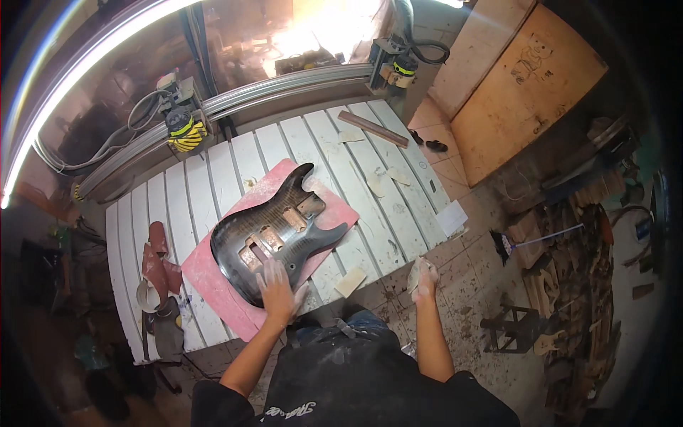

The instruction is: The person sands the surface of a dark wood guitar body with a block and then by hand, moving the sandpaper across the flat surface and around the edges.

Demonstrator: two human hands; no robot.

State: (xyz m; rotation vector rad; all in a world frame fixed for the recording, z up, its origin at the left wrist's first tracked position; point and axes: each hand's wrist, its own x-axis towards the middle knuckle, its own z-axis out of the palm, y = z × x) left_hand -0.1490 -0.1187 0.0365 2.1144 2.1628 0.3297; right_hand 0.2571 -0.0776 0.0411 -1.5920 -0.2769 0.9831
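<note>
A dark, glossy electric guitar body (242, 222) with bare wood cavities lies on a pink cloth-like sheet (228, 302) on the white slatted table (149, 206). My left hand (278, 288) rests on the near end of the body, fingers stretched out over its edge. Out past the table's near right edge, my right hand (425, 282) is held over the floor, dusted white. Its fingers are closed on a pale, thin piece (414, 276), perhaps sandpaper; its exact kind is too small to tell. A cream block (350, 282) lies at the near table edge.
Red-brown sandpaper (154, 267) and a pale roll (147, 297) lie at the left. A wooden strip (373, 129), pale scraps (375, 185) and a white sheet (452, 218) are on the far right side. A metal rail (284, 83) carrying machine heads spans behind. A stool (510, 327) stands right.
</note>
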